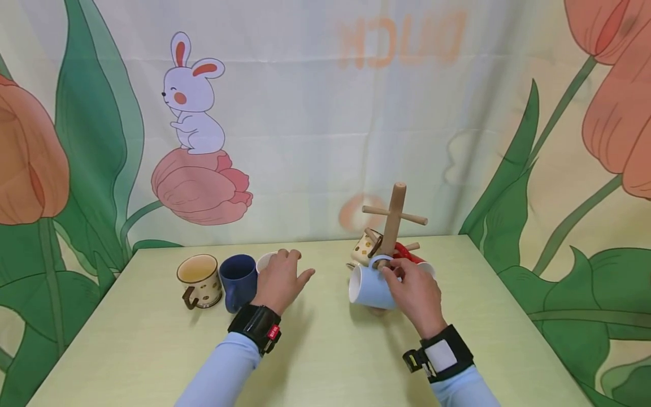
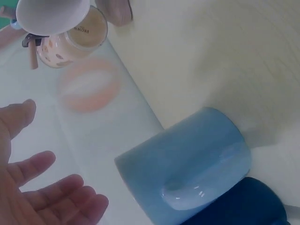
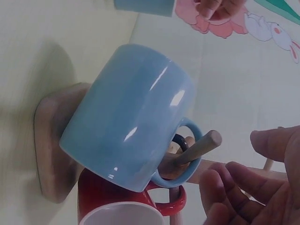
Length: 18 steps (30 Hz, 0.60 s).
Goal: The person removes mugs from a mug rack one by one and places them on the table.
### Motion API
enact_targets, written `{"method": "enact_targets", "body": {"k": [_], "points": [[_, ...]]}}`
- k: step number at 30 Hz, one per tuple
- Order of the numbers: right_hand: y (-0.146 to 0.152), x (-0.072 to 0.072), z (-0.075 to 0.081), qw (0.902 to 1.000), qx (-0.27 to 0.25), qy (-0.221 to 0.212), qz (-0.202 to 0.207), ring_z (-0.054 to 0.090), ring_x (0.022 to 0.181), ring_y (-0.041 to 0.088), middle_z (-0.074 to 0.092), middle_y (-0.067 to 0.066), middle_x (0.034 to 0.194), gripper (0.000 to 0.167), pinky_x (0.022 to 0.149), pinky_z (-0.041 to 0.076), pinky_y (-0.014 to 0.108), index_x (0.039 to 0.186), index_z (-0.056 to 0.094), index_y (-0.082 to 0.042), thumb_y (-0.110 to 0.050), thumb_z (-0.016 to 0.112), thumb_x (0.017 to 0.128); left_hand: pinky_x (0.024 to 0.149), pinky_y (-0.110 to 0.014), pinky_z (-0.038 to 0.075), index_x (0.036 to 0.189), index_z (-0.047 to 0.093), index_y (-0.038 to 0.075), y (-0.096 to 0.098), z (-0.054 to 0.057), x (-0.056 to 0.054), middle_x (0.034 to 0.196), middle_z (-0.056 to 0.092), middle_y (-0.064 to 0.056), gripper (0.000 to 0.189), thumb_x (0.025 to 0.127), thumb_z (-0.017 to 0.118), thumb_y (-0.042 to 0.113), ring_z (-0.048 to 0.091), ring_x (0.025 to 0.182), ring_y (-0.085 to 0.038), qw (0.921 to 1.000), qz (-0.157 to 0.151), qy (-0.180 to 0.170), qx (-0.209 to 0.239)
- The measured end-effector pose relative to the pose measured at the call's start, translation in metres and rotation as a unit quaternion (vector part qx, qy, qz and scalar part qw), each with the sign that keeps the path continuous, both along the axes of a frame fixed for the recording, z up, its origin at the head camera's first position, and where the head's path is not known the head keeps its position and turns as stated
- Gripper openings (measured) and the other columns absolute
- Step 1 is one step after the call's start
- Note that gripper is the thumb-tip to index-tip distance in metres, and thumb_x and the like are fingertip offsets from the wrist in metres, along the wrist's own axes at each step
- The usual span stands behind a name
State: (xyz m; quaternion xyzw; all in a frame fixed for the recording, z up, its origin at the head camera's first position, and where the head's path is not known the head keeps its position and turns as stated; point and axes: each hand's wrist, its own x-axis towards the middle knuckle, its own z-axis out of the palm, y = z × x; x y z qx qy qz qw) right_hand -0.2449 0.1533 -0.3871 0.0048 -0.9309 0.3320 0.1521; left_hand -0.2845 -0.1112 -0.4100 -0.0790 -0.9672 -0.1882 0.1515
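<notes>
A light blue mug [image 1: 373, 287] hangs tilted by its handle on a peg of the wooden mug tree [image 1: 394, 220]. Beside that handle is my right hand [image 1: 414, 288]; the right wrist view shows its fingers loosely bent, apart from the mug, with nothing in them. My left hand [image 1: 280, 282] has its fingers spread and holds nothing. It partly hides a second light blue mug [image 2: 187, 159] that stands on the table next to a dark blue mug [image 1: 239, 282].
A beige patterned mug [image 1: 200, 291] stands at the left end of the row. On the tree's lower pegs hang a red mug [image 3: 93, 190] and another patterned mug [image 1: 363, 249]. The upper crossbar [image 1: 376, 210] carries no mug. A printed curtain [image 1: 305, 141] borders the table's back edge.
</notes>
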Motion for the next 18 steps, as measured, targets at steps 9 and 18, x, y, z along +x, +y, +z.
{"method": "enact_targets", "body": {"k": [9,18], "points": [[-0.010,-0.015,-0.004,0.9899,0.130,-0.001,-0.057,0.060,0.062,0.023,0.063,0.005,0.070,0.043,0.046,0.044,0.036,0.094,0.071,-0.006,-0.049,0.064,0.093,0.077,-0.045,0.056,0.122,0.062,0.005,0.015,-0.010,-0.010,0.112,0.061,-0.016,0.051,0.090,0.073,0.044,0.061,0.099,-0.031,0.9978,-0.037,-0.024,-0.049],[-0.019,-0.025,-0.007,0.9781,0.197,-0.010,-0.068,0.054,0.051,0.023,0.051,0.003,0.055,0.048,0.043,0.038,0.035,0.071,0.064,-0.008,-0.052,0.065,0.092,0.077,-0.044,0.054,0.120,0.063,0.005,0.029,-0.018,-0.010,0.109,0.062,-0.016,0.050,0.090,0.072,0.044,0.062,0.096,-0.032,0.9938,-0.065,-0.040,-0.082]]}}
